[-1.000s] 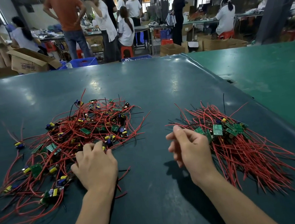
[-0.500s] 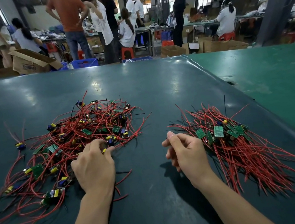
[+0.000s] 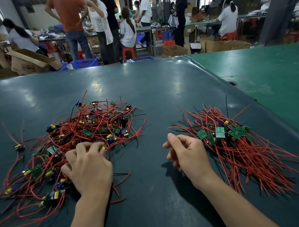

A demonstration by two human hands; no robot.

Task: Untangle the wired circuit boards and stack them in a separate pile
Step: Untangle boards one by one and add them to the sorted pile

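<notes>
A tangled heap of small green circuit boards with red wires point(image 3: 89, 129) spreads over the left of the dark green table point(image 3: 141, 87). My left hand point(image 3: 88, 166) lies on the heap's near edge, fingers curled down into the wires, its fingertips pinching a board with a yellow part point(image 3: 103, 148). On the right lies the separate pile point(image 3: 231, 140), boards gathered at its far end and red wires fanning toward me. My right hand point(image 3: 186, 152) hovers just left of that pile, loosely curled, thumb up, holding nothing.
A raised seam point(image 3: 237, 89) runs diagonally at the right, with a lighter green table surface point(image 3: 278, 76) beyond it. Loose red wire ends point(image 3: 120, 183) lie between my forearms. Behind the table's far edge are people, cardboard boxes point(image 3: 28, 61) and blue crates point(image 3: 84, 63).
My right hand has drawn back leftward from the separate pile. My left hand's fingers have curled deeper into the tangled heap, closing on a board.
</notes>
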